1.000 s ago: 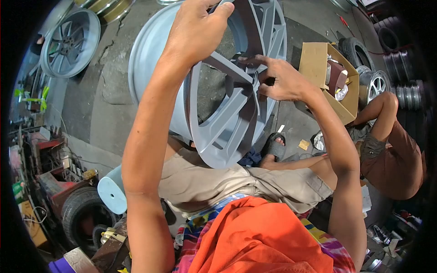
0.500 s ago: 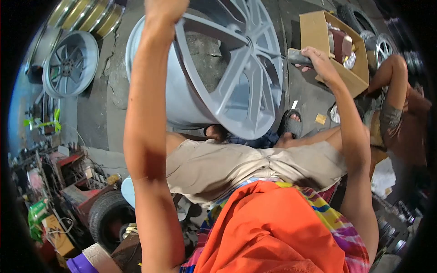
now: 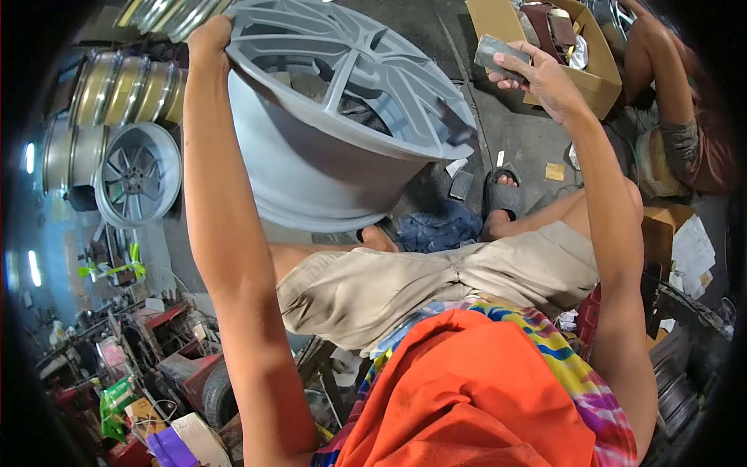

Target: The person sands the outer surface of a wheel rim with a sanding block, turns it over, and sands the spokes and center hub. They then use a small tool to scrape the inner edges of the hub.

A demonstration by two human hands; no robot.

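A large grey alloy wheel rim (image 3: 327,167) stands tilted on the floor in front of me, its spoked face turned upward and away. My left hand (image 3: 210,40) is closed round the rim's upper left edge; the fingertips are partly hidden behind the lip. To the right of the wheel, my right hand (image 3: 541,74) grips a flat grey sanding block (image 3: 490,51) between thumb and fingers, held apart from the wheel. A dark blue cloth (image 3: 441,228) is bunched on the floor between my feet. Near it lies a small grey rectangular piece (image 3: 461,185).
An open cardboard box (image 3: 595,84) with assorted items stands beyond my right hand. Another person's leg (image 3: 661,70) is at the far right. More wheel rims (image 3: 138,175) are stacked at the left. Red machinery (image 3: 183,373) and a tyre (image 3: 220,397) crowd the lower left.
The wheel has tipped over, so its spoked face points more upward and its outer barrel shows. My left hand has moved left with its edge. My right hand still holds the sanding block.
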